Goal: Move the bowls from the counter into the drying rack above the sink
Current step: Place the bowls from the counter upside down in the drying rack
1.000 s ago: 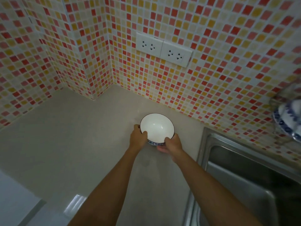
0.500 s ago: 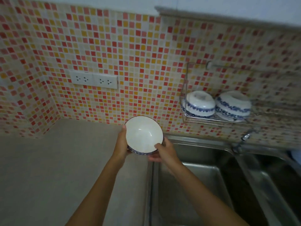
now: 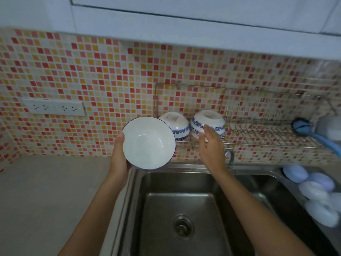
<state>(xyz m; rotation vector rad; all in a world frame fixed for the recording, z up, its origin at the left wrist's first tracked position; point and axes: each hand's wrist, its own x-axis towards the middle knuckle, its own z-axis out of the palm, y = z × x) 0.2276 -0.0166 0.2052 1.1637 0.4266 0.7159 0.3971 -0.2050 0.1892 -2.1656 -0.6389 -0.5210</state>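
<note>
While the left hand (image 3: 119, 156) alone grips the bowl (image 3: 148, 143), the right hand (image 3: 210, 145) has let go and reaches, fingers spread, to the rack (image 3: 258, 137)

Half a second ago both hands held the bowl lower in the frame over the counter's edge; now it sits mid-frame, tilted with its white inside facing the camera, above the sink's (image 3: 184, 209) left rim. Right of centre, the rack holds two upturned blue-patterned bowls side by side at its left end, the left one (image 3: 177, 124) partly behind the held bowl, the right one (image 3: 208, 121) at the open right hand's fingertips; contact cannot be told. At lower right, pale rounded objects (image 3: 313, 191) lie beside the sink
</note>
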